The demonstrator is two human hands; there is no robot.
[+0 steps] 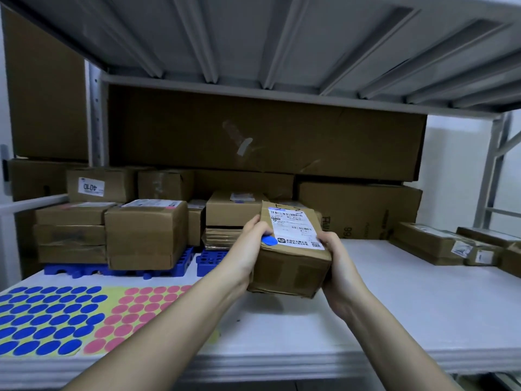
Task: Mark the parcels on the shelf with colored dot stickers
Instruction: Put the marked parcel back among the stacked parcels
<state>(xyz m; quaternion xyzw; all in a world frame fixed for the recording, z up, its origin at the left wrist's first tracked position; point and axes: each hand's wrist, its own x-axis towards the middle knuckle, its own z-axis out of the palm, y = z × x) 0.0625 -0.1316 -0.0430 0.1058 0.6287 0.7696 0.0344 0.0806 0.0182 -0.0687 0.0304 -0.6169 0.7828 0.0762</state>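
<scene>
A small cardboard parcel [290,249] is gripped from both sides, held up off the white shelf board [423,292] pretty much dead centre of the view: the left hand [248,249] is wrapped round its 9 o'clock edge, and the right hand [338,266] is curled round the 3 o'clock corner. A blue dot sticker [269,240] is already stuck on the top face, right by the left fingertips, so this one looks marked and is probably about to be put back; a free slot would be needed for that, then a fresh dot peeled off. The white shipping label [296,231] on top carries barcodes, a QR code and some Chinese print, too small to be read, with a black pen scribble above it. Out at 8 o'clock the blue dot sheet [48,320] and pink dot sheet [141,311] are laid flat on the shelf. At 10 o'clock a stack of boxes [112,232] is parked on blue plastic risers [118,268], and one box label [91,187] behind reads "4010" upside down. At 3 o'clock, a few flat parcels [451,246] are left, dots not visible.
</scene>
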